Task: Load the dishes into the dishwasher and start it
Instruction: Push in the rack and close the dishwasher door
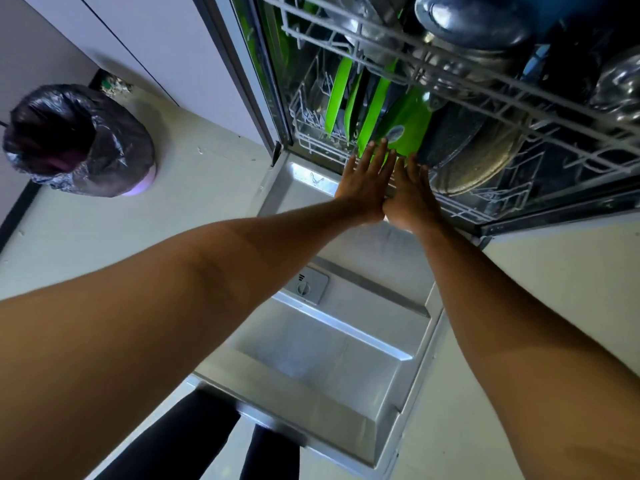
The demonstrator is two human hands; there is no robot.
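The dishwasher stands open, its steel door folded down flat below me. The lower rack holds several green plates on edge and a large dark pan. The upper rack above carries dark bowls and metal pots. My left hand and my right hand lie side by side with straight fingers, pressed flat against the front rim of the lower rack. Neither hand holds anything.
A round bin lined with a black bag stands on the pale floor at the left. White cabinet fronts run beside the dishwasher. The detergent dispenser sits in the door. My dark-clad legs are at the door's near edge.
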